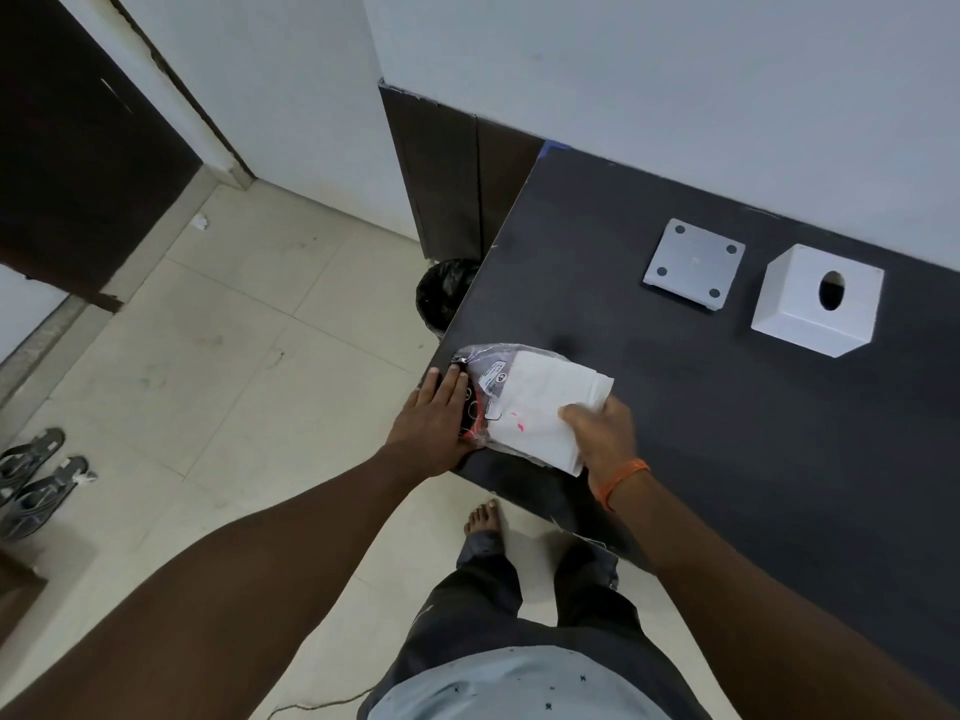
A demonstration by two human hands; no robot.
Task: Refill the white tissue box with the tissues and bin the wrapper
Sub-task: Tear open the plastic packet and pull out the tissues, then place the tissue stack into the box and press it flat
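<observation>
Sliding out of the wrapper [480, 374], the tissues [540, 413] sit at the bench's [727, 433] near corner, soft, light and floppy, so best pinched across the whole stack's edge. The right hand [605, 433] has its fingers closed on that edge. The left hand [434, 420] lies flat, fingers spread, pinning the slippery plastic. At two o'clock stands the white tissue box [815, 309], its base plate [693, 265] just beside. At eleven o'clock, probably the bin [444, 293].

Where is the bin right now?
In the head view, the black-lined bin stands on the floor just past the dark table's left edge, beside the dark cabinet.
</observation>
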